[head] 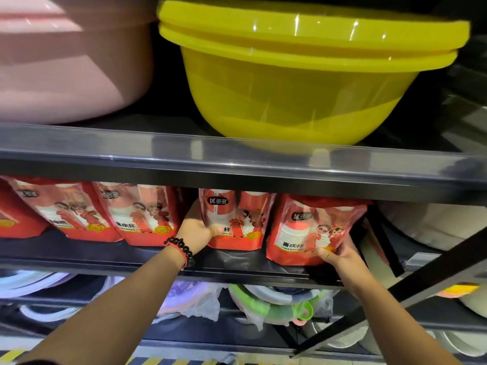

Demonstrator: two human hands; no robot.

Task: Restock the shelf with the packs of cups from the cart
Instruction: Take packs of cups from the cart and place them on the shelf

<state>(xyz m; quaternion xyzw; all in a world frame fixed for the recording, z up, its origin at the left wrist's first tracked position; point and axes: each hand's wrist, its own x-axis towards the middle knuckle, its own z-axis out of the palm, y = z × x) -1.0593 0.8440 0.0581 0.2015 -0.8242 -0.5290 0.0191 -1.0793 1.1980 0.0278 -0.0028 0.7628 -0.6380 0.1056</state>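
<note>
On the middle shelf (237,264), the left hand (196,229) grips a red cup pack (234,219) at its lower left edge, thumb across the front. The right hand (336,255) pinches the rightmost cup pack (311,230) at its lower right corner. Yellow basins (303,75) sit on the shelf above.

arms: bare, no sleeves | left wrist: black bead bracelet (181,250), red cord

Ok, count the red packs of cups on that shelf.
5 in view: one cut off at far left, two beside it, one held by the left hand, one by the right hand. More may hide behind.
</note>
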